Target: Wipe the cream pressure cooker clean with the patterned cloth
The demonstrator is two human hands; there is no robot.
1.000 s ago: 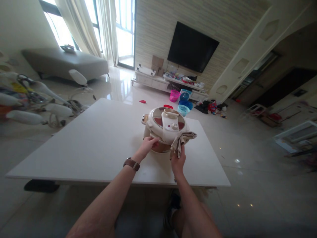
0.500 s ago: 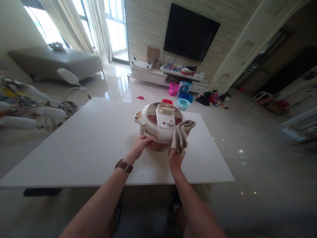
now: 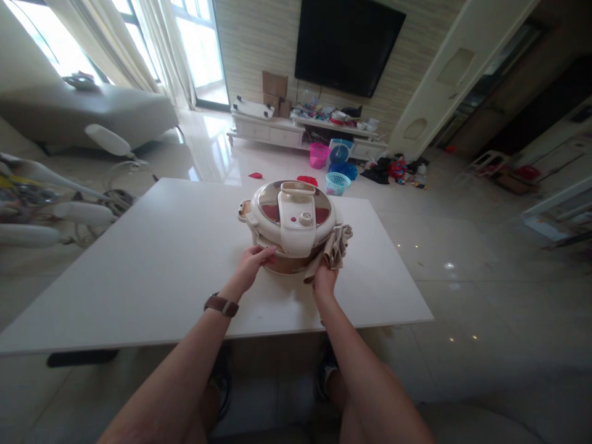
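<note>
A cream and brown electric pressure cooker (image 3: 296, 237) stands upright on the white table (image 3: 185, 246), its lid on. On the lid are a handle, a round knob and a red button. My left hand (image 3: 252, 262), with a brown watch on the wrist, grips the cooker's front left rim, fingers bent over the edge. A folded beige-brown cloth (image 3: 338, 246) is bunched in my right hand (image 3: 326, 279), against the front right side of the cooker. The cloth covers most of my right fingers.
Beyond the table, a pink basket (image 3: 319, 155) and a light blue basket (image 3: 337, 182) stand on the tiled floor. A low white cabinet (image 3: 272, 132) holds boxes and clutter under a wall television (image 3: 346, 46). White-padded equipment (image 3: 83, 213) stands left of the table.
My right hand has brought the cloth lower and in against the cooker's side. The left hand stays at the rim. The whole view has shifted slightly.
</note>
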